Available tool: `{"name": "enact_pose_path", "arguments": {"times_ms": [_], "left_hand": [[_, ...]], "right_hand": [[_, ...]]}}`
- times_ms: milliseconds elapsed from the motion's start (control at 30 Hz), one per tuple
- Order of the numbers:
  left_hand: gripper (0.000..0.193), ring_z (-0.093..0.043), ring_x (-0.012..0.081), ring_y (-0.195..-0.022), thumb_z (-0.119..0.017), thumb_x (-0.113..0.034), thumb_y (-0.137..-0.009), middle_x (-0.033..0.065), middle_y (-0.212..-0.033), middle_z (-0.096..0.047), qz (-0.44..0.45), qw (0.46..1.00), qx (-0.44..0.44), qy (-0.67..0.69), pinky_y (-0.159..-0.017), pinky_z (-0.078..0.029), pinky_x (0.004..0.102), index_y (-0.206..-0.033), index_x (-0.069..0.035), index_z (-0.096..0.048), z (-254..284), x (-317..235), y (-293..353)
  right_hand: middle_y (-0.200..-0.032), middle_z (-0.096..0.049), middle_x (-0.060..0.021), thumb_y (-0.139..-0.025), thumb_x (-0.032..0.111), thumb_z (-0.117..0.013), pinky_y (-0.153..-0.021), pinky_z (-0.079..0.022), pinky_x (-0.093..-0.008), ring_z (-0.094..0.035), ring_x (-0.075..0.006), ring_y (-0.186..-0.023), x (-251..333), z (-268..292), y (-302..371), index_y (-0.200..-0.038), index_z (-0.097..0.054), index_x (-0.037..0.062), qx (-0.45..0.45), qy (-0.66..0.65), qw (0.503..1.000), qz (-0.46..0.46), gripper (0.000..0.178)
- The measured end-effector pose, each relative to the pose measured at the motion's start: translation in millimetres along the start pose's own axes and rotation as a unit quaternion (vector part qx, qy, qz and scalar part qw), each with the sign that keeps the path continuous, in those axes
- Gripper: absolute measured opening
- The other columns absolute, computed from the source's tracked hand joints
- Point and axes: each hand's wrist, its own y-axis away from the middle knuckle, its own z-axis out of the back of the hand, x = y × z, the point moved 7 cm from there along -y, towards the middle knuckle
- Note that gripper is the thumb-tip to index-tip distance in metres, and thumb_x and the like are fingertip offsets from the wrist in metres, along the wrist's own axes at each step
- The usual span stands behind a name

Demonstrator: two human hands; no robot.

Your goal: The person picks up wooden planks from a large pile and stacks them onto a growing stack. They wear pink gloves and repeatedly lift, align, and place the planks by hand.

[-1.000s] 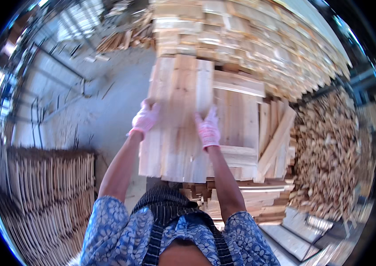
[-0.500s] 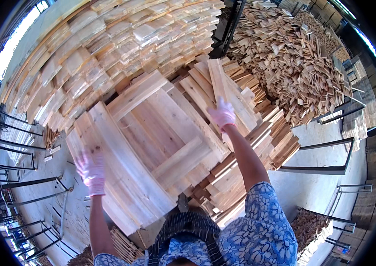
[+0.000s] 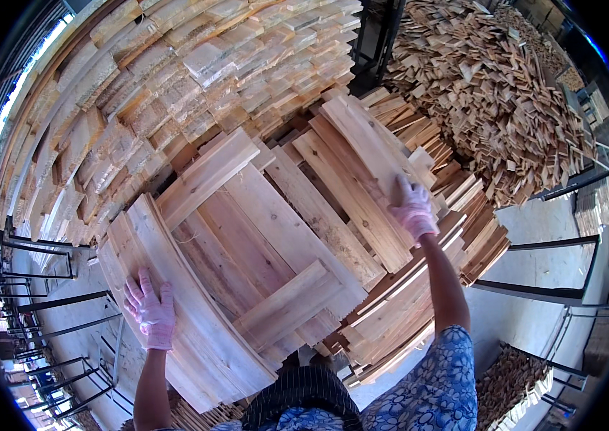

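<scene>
Here, the left hand [image 3: 150,310], in a pink and white glove, lies flat with fingers spread on the pale boards [image 3: 182,302] at the near left. The right hand [image 3: 414,211], gloved too, touches a long board [image 3: 365,135] on the right; I cannot tell if it grips. A big wood stack [image 3: 211,68] sits far left.

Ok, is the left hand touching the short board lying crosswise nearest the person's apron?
Apart: the head view shows wide pale boards between the left hand and the short board.
</scene>
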Motion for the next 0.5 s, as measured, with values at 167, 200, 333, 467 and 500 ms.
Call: {"name": "enact_pose_path", "arguments": {"times_ms": [167,200,333,467,500], "left_hand": [[0.077,-0.025,0.0459,-0.152,-0.055,-0.053,-0.099,0.0241,-0.165,-0.028,-0.017,0.999,-0.008,0.026,-0.122,-0.019,0.0631,-0.163,-0.020,-0.029,4.6,-8.9,-1.1],[0.076,-0.025,0.0462,-0.152,-0.055,-0.053,-0.099,0.0242,-0.165,-0.028,-0.017,0.999,0.001,0.034,-0.122,-0.019,0.0633,-0.163,-0.020,-0.029,3.9,-9.3,1.6],[0.075,-0.024,0.0469,-0.152,-0.054,-0.053,-0.100,0.0249,-0.165,-0.028,-0.012,0.999,0.008,0.036,-0.123,-0.018,0.0630,-0.163,-0.019,-0.030,11.8,-11.6,4.2],[0.077,-0.023,0.0481,-0.152,-0.054,-0.055,-0.099,0.0255,-0.164,-0.030,0.022,0.999,0.010,0.046,-0.123,-0.016,0.0630,-0.162,-0.019,-0.032,13.6,-3.1,11.5],[0.077,-0.023,0.0492,-0.152,-0.054,-0.055,-0.098,0.0255,-0.164,-0.030,0.018,0.997,0.005,0.072,-0.123,-0.014,0.0638,-0.161,-0.018,-0.033,17.6,-9.7,8.8]], "right_hand": [[-0.158,-0.038,-0.0217,-0.081,0.046,-0.081,-0.117,-0.034,-0.0584,-0.037,-0.0459,-0.146,-32.7,-32.1,-40.0,-0.162,-0.031,0.0305,0.048,0.035,0.997,-0.039,0.097],[-0.164,-0.031,-0.0203,-0.083,0.052,-0.080,-0.118,-0.031,-0.0621,-0.032,-0.0460,-0.150,-35.9,-32.0,-43.3,-0.164,-0.027,0.0328,0.053,0.006,0.998,-0.025,0.098],[-0.159,-0.038,-0.0228,-0.082,0.056,-0.078,-0.114,-0.036,-0.0602,-0.038,-0.0463,-0.146,-18.8,-36.3,-47.7,-0.164,-0.026,0.0330,0.073,0.057,0.994,-0.049,0.100],[-0.145,-0.053,-0.0295,-0.079,0.048,-0.080,-0.108,-0.045,-0.0519,-0.052,-0.0471,-0.134,23.6,-36.8,-20.8,-0.165,-0.026,0.0254,0.082,0.020,0.995,-0.050,0.104],[-0.141,-0.056,-0.0300,-0.080,0.045,-0.079,-0.108,-0.046,-0.0505,-0.055,-0.0465,-0.131,18.2,-36.1,-18.5,-0.165,-0.027,0.0226,0.085,0.008,0.996,-0.029,0.102]]}}
